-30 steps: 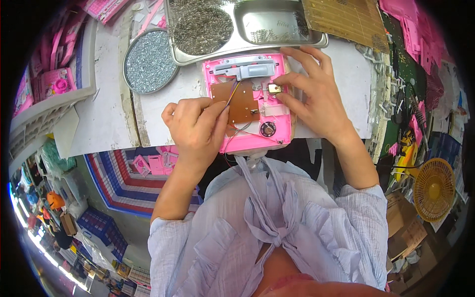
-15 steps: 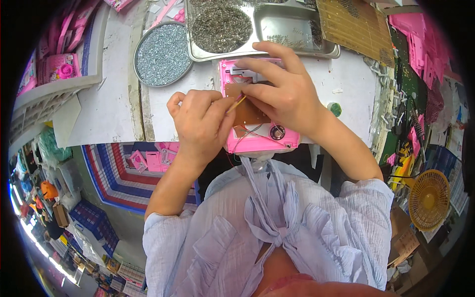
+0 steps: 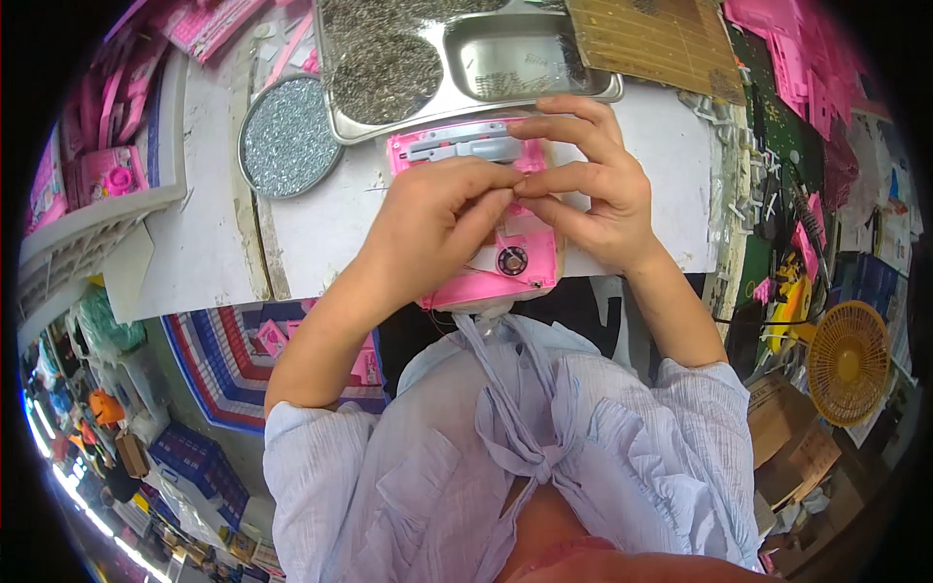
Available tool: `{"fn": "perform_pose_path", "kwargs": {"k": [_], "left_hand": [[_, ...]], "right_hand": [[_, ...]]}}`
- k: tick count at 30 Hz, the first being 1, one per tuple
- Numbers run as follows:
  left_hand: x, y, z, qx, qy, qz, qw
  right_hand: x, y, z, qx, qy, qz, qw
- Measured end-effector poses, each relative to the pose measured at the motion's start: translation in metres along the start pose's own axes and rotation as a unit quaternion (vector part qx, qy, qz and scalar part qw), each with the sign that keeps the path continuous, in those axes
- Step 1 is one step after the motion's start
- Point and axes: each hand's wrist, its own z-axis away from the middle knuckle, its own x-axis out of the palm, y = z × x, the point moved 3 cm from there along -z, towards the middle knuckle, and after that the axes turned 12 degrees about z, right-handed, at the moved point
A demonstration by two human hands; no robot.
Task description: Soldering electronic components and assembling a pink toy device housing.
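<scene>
A pink plastic casing lies at the table's front edge, its inner side facing up. Inside it are a grey slotted mechanism along the far end and a round black speaker at the near end. My left hand reaches over the casing's middle, thumb and forefinger pinched. Its fingertips meet those of my right hand, also pinched, with its other fingers raised. Whatever lies between the fingertips is too small or hidden to name. Much of the casing's middle is covered by my hands.
A round tray of small silvery pieces stands left of the casing. Behind it, a compartmented metal tray holds many small dark metal parts, with cardboard over its right side. Pink parts sit in a white crate at far left.
Both hands have come together at the fingertips over the casing. The brown board and yellow wire seen before are now out of sight. My view has shifted slightly to the right.
</scene>
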Motion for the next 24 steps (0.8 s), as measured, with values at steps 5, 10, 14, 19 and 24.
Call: {"fn": "perform_pose_path", "kwargs": {"k": [5, 10, 14, 19, 24], "left_hand": [[0.003, -0.003, -0.011, -0.084, -0.01, 0.045, 0.995], [0.003, -0.007, -0.003, -0.037, 0.026, -0.021, 0.999], [0.006, 0.005, -0.002, 0.022, 0.051, -0.082, 0.995], [0.01, 0.003, -0.002, 0.084, 0.075, -0.126, 0.986], [0.019, 0.005, -0.009, 0.189, 0.065, -0.278, 0.939]], "right_hand": [[-0.001, 0.013, 0.013, 0.03, 0.003, -0.033, 0.999], [-0.066, 0.016, 0.054, 0.119, 0.066, 0.09, 0.987], [-0.188, 0.051, 0.168, 0.435, 0.372, 0.037, 0.82], [-0.283, 0.096, 0.264, 0.434, 0.497, -0.184, 0.729], [-0.305, 0.112, 0.248, 0.453, 0.476, -0.06, 0.752]]}}
